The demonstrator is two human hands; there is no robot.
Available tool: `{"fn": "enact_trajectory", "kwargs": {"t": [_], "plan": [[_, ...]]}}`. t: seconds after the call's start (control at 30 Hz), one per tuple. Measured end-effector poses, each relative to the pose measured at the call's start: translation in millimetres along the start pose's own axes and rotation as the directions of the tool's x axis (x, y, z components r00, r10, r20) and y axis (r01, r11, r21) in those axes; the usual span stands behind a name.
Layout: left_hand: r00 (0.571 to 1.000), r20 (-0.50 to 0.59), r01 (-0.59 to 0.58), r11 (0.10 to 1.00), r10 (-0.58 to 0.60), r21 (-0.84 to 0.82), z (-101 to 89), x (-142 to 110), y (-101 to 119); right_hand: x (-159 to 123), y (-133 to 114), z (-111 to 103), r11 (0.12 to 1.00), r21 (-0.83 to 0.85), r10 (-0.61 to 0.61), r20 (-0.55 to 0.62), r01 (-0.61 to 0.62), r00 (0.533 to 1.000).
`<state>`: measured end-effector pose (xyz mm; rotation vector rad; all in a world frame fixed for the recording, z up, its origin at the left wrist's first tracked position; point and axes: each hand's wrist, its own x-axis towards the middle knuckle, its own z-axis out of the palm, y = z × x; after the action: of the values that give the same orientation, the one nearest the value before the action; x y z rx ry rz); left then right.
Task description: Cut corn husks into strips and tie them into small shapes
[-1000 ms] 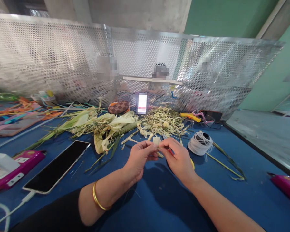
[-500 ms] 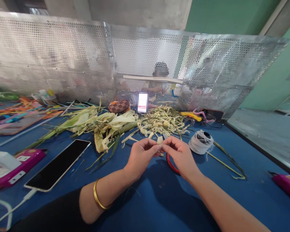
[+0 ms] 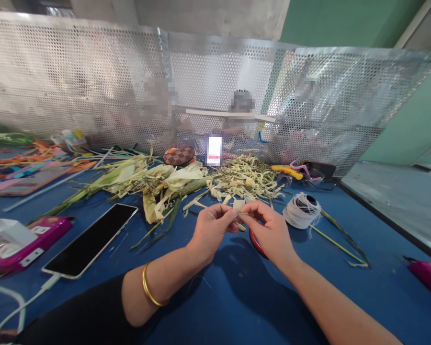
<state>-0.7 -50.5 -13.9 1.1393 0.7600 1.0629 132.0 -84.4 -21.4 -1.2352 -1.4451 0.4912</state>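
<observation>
Fingertips of my left hand (image 3: 211, 230) and my right hand (image 3: 267, 227) meet in the middle, both closed in a pinch on a small pale piece of corn husk (image 3: 239, 205). Its upper end sticks up above the fingers; the rest is hidden by them. Beneath my right hand lie red-handled scissors (image 3: 255, 242), mostly covered by the hand. Just beyond the hands is a heap of shredded husk strips (image 3: 246, 179). Larger corn husks (image 3: 179, 184) spread to the left of it. A spool of white string (image 3: 301, 211) stands right of my right hand.
A black-screened phone (image 3: 91, 239) on a cable lies at left, beside a magenta power strip (image 3: 46, 237). A checkered pouch (image 3: 178, 156) and a lit phone (image 3: 214, 150) are at the back, before a perforated metal screen (image 3: 215, 72). People sit behind it.
The view has shifted slightly. My fingertips have parted a little, showing more of the husk piece between them; both hands still pinch it.
</observation>
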Motion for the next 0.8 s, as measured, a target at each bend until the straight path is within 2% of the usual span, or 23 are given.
{"fn": "enact_trajectory", "kwargs": {"t": [0.17, 0.33, 0.4, 0.57, 0.8], "plan": [[0.998, -0.008, 0.069, 0.996, -0.07, -0.048, -0.1, -0.3, -2.0, -0.4, 0.0, 0.8, 1.0, -0.025, 0.005, -0.005, -0.005, 1.0], [0.992, -0.012, 0.123, 0.987, -0.125, -0.1, -1.5, -0.4, -1.5, -1.1, -0.1, 1.0, 0.989, -0.08, -0.129, -0.011, 0.128, 0.992], [0.991, -0.006, 0.133, 0.986, -0.134, -0.105, -2.0, -0.7, -0.3, -1.3, 0.5, 0.8, 0.985, -0.104, -0.138, -0.007, 0.137, 0.99], [0.992, 0.017, 0.124, 0.987, -0.122, -0.103, -2.4, 0.0, 0.3, -0.6, 2.0, 0.5, 0.993, -0.111, -0.046, -0.005, 0.045, 0.999], [0.998, 0.026, 0.05, 0.998, -0.049, -0.049, -2.0, 1.7, 0.1, 1.4, 2.1, -1.1, 0.996, 0.003, 0.085, -0.03, -0.085, 0.996]]}}
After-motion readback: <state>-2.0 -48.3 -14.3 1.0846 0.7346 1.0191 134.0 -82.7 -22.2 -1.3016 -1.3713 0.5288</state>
